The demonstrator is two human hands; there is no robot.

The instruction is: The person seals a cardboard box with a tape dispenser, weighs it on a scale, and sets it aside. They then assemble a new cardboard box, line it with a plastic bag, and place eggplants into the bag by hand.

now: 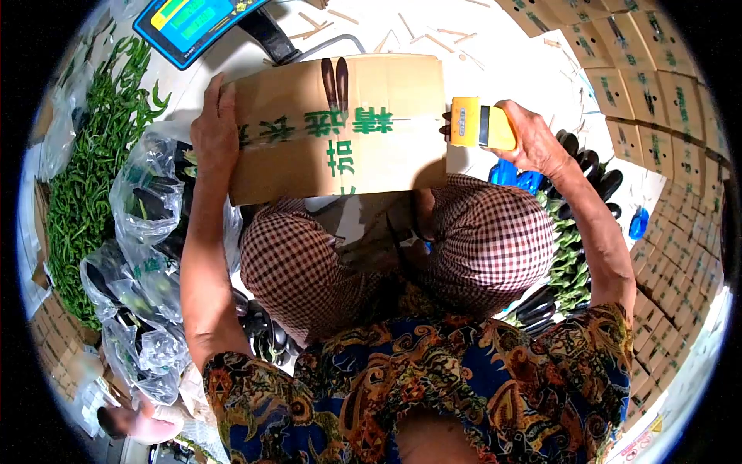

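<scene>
A cardboard box printed with green characters and two dark eggplants is in front of my knees, a band of tape along its middle seam. My left hand grips its left end, the thumb on the near face and the fingers round the edge. Just off the box's right end, my right hand is closed round a yellow tape dispenser. Black teeth at the dispenser's front face the box, close to its edge.
A scale display stands at the upper left. Green peppers and plastic bags of eggplants lie on the left. More eggplants are on the right, beside stacked cartons. Another person is at the lower left.
</scene>
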